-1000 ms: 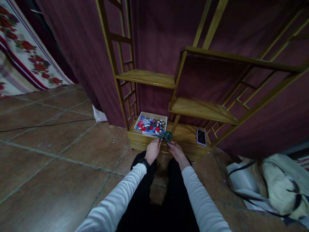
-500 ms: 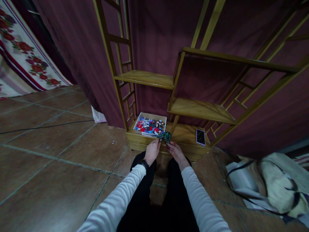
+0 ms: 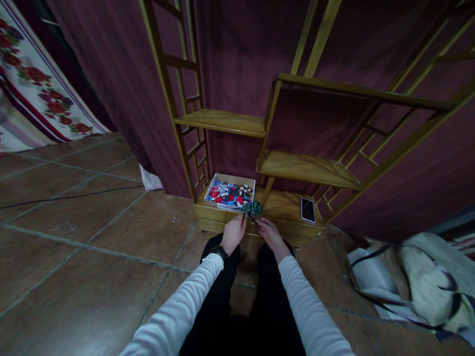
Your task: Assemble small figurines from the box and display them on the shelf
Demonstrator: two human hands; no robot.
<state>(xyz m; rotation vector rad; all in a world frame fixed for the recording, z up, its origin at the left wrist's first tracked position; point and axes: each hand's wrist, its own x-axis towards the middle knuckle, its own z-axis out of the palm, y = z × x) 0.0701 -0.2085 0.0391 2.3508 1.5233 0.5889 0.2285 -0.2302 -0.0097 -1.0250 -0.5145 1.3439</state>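
Both my hands meet in front of the low shelf, holding a small dark green and black toy-like piece [image 3: 255, 209] with a rounded part on its right. My left hand [image 3: 234, 232], with a dark band at the wrist, pinches its left side. The fingers of my right hand [image 3: 270, 233] close on its lower right side. Its exact kind is too small to make out. Just behind it, a white open box [image 3: 253, 184] stands on the shelf, filled with several small red, blue, grey and black pieces that look like toy figures.
A wooden shelf unit [image 3: 222, 121] rises in front of me against a maroon curtain [image 3: 237, 59]. On its bottom board lies a phone [image 3: 308, 210]. Bags [image 3: 423, 282] with a dark strap sit on the tiled floor at right. A black cable [image 3: 74, 195] runs along the left.
The green piece has turned slightly between my fingers, its rounded part now showing more clearly. My hands have barely moved, and the view has shifted a little.
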